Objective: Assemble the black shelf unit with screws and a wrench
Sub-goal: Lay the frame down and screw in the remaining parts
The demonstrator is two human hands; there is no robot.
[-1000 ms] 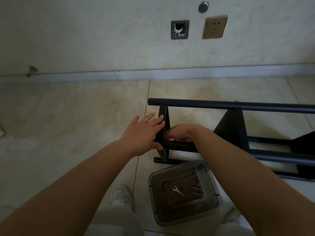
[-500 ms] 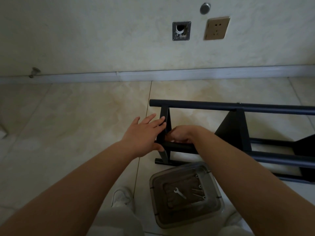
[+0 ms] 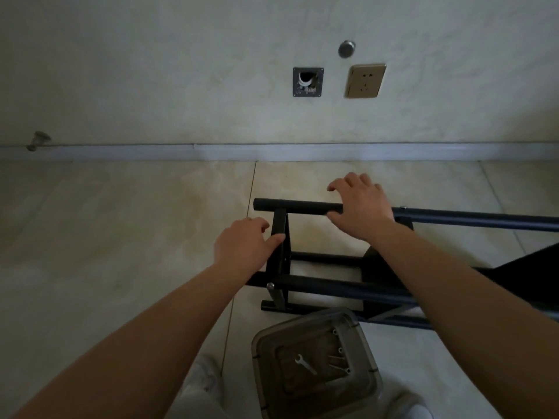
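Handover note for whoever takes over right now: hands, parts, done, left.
Left hand: grips the black end crossbar of the black metal shelf frame, which lies on its side on the tiled floor.
Right hand: rests over the frame's top black tube, fingers loosely curled.
Small silver wrench and loose silver screws sit in the clear plastic container near the feet.
Done: one silver bolt sits in the near tube joint.
Left: fit remaining screws, tighten with the wrench.
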